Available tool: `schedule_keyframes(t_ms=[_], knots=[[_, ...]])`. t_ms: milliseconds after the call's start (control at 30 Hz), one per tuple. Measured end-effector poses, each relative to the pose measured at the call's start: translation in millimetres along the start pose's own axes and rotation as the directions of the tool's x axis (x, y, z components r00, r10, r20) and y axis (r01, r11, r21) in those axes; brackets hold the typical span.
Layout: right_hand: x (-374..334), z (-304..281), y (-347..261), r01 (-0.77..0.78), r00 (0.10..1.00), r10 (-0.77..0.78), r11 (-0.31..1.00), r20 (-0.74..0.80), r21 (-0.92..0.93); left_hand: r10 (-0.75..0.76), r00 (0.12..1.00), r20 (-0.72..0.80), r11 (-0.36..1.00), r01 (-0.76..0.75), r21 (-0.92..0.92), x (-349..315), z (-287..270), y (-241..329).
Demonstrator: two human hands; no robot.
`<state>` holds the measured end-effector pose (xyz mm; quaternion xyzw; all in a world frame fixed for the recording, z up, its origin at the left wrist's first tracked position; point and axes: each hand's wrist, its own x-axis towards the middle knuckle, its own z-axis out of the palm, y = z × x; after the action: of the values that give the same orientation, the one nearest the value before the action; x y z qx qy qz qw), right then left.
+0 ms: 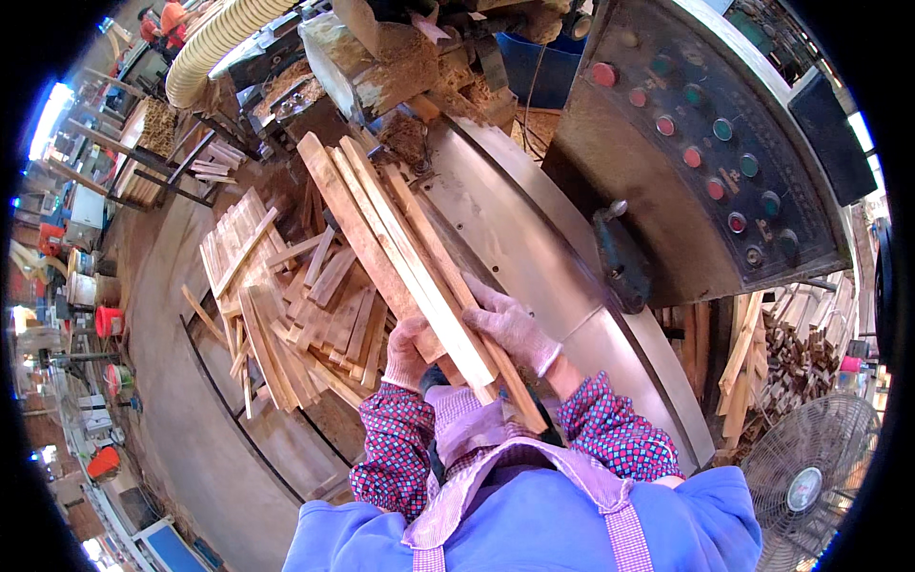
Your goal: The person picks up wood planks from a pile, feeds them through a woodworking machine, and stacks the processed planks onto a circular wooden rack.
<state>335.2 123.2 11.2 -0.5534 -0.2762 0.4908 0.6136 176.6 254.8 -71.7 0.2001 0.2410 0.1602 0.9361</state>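
Several long pale wooden strips (416,268) lie side by side in front of me, held slantwise and pointing away to the upper left. My left hand (408,352), in a light pinkish work glove, is closed around their left side near the close end. Gloved likewise, my right hand (511,327) grips the strips from the right, its fingers curled over the outermost one. The strips are over the left edge of a bare metal machine table (534,238); I cannot tell whether their far ends rest on it.
A loose pile of wooden strips (329,305) lies to the left. Dusty machine parts (372,71) and a ribbed hose (214,52) are at the back. A panel with red and green buttons (701,157) overhangs the right, with a fan (810,481) below.
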Motion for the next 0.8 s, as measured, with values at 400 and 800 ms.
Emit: schedule_keyframes(t_ms=[400,800], knots=[[-8.8,-83.4,36.9,-0.135,0.907,-0.418,-0.185,-0.047,-0.973,0.0,0.999,-0.043,0.998,-0.003,-0.067,32.4,-62.7,-48.6],[170.9,-49.5,14.1,0.207,0.972,-0.235,0.864,-0.003,-0.458,-0.142,0.99,0.008,0.972,0.141,-0.189,11.0,-1.9,-9.9]])
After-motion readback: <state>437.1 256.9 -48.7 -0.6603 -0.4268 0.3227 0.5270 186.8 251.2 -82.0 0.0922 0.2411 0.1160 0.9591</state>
